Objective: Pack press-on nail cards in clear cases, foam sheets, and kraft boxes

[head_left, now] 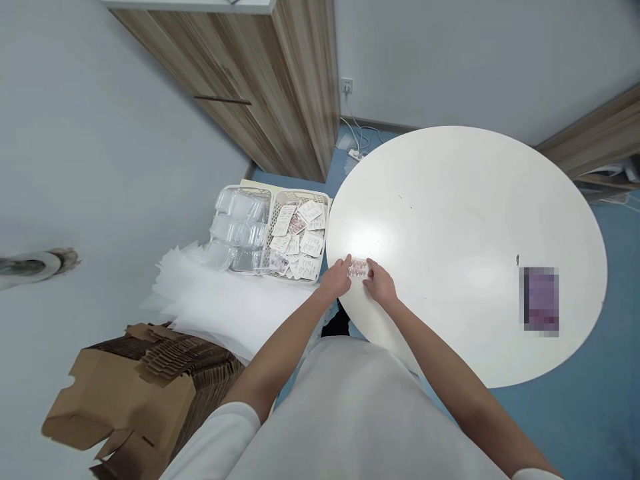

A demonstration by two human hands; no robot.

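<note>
The white tabletop (pixel 465 193) runs broad and pale to its far edge and to its right edge, where a purple item (pixel 543 298), blurred out, lies. Beyond its left edge sit two baskets: the left basket (pixel 260 189) holds clear trays (pixel 239 230), the right basket (pixel 305 193) a heap of cards (pixel 311 244). At the tabletop's near left edge, the left hand (pixel 336 279) and right hand (pixel 381 285), fingers bent, pinch opposite ends of a pill pack (pixel 358 268); whether it touches the surface is hard to tell.
</note>
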